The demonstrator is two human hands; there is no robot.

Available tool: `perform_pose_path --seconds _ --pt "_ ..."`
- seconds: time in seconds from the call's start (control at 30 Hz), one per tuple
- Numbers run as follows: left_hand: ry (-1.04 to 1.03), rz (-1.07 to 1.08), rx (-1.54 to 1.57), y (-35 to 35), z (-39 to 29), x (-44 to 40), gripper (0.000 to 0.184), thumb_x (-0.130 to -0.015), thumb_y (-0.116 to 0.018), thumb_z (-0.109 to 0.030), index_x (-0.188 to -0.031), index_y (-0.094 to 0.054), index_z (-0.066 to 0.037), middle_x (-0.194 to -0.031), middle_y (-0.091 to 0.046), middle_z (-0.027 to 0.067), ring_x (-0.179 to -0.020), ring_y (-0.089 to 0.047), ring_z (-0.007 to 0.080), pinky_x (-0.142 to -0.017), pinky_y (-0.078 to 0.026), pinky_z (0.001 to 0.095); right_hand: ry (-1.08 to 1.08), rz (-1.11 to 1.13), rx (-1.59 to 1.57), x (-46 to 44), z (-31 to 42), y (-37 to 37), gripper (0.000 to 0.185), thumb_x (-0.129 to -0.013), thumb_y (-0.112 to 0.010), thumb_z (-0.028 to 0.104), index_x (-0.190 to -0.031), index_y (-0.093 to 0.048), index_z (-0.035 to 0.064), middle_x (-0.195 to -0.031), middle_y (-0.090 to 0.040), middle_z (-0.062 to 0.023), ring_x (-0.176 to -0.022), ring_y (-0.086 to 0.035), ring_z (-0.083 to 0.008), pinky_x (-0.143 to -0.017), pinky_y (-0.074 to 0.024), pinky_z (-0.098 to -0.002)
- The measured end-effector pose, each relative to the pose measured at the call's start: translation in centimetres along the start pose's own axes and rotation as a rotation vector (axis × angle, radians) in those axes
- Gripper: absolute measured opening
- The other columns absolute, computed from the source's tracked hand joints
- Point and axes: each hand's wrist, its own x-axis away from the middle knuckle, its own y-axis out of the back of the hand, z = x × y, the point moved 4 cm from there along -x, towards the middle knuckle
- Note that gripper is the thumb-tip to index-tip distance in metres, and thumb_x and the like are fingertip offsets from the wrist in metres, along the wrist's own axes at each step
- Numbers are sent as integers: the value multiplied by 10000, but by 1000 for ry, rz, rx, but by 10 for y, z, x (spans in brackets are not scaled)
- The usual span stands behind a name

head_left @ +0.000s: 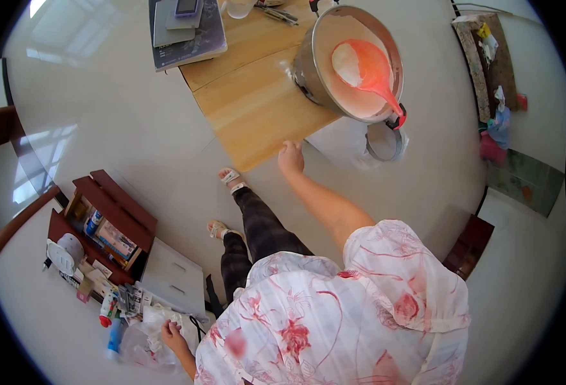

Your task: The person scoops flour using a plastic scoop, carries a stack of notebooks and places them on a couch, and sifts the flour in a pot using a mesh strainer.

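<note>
My right hand point(290, 157) is a closed fist at the near edge of the wooden table point(251, 122). Whatever it may grip is hidden. Close by, a white sheet point(337, 142) juts past the table edge. A large steel pot point(307, 80) stands on the table, beyond that hand. Inside it rests a red plastic ladle point(374, 67), its handle over the rim by a black pot handle. Down at the lower left, my left hand point(172, 337) hangs beside a white plastic bag point(157, 317), its fingers loosely curled and apart.
A thick book point(215, 42) with smaller items on it lies at the table's far left corner, near pens point(276, 14). On the left stands a drawer cabinet point(174, 273) beside a cluttered brown shelf point(145, 224). A low bench point(498, 70) is at the right.
</note>
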Motion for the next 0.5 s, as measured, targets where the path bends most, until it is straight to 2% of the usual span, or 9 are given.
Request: perform_pose_path --seconds 0.03,0.1,0.17,0.2,0.27,0.37,0.4,0.47,0.5 --pt "-4 4 25 0 -1 -4 235 -876 -475 -140 -1032 -531 26 -839 -588 94 -663 -550 132 -631 -465 253 317 357 187 7 -28 -7 241 -799 -506 179 -994 -607 80 -925 -613 -144 -912 -579 -325 -784 -464 -421" --pt "-29 9 28 -1 3 -11 233 -874 -475 -138 -1031 -532 25 -840 -588 92 -660 -550 132 -629 -466 251 639 711 370 28 -50 -7 248 -810 -494 188 -1013 -601 93 -946 -615 -149 -914 -578 -326 -790 -463 -419" --pt "-40 6 37 -3 9 -7 231 -873 -475 -135 -1030 -532 23 -841 -588 90 -658 -551 132 -628 -467 249 388 790 301 30 -65 -3 263 -810 -499 197 -1038 -586 97 -984 -619 -142 -913 -579 -320 -804 -462 -415" --pt "-36 0 40 -6 -1 -6 227 -870 -475 -130 -1026 -534 23 -841 -588 90 -657 -550 131 -627 -467 248 392 788 301 29 -61 2 263 -810 -499 197 -1038 -586 97 -984 -619 -142 -913 -579 -320 -804 -462 -415" --pt "-40 -17 50 -9 -3 -5 223 -867 -475 -125 -1021 -536 24 -841 -588 90 -656 -549 130 -627 -468 247 231 481 168 17 -50 17 235 -796 -507 210 -975 -616 105 -974 -627 -137 -907 -583 -312 -812 -462 -404" --pt "-30 -3 105 -15 1 -11 217 -861 -478 -118 -1009 -539 29 -832 -583 91 -663 -549 129 -631 -467 246 398 739 499 23 -43 10 217 -789 -508 205 -948 -626 116 -951 -626 -139 -903 -580 -313 -798 -461 -410" --pt "-42 -16 76 -15 -5 -11 211 -861 -480 -116 -1002 -540 30 -826 -581 89 -662 -548 128 -631 -465 244 415 733 496 27 -44 7 217 -789 -508 205 -948 -626 116 -951 -626 -139 -903 -580 -313 -798 -461 -410" --pt "-51 -41 58 -15 -7 -8 206 -861 -483 -114 -995 -542 31 -820 -578 88 -662 -547 127 -631 -463 243 536 250 151 32 -37 16 178 -780 -514 197 -873 -647 124 -900 -634 -135 -883 -583 -319 -799 -456 -410" --pt "-76 -38 92 -15 -5 -7 201 -861 -485 -111 -991 -542 31 -816 -577 88 -657 -547 126 -626 -463 242 554 248 146 32 -35 17 178 -780 -514 197 -873 -647 124 -900 -634 -135 -883 -583 -319 -799 -456 -410"
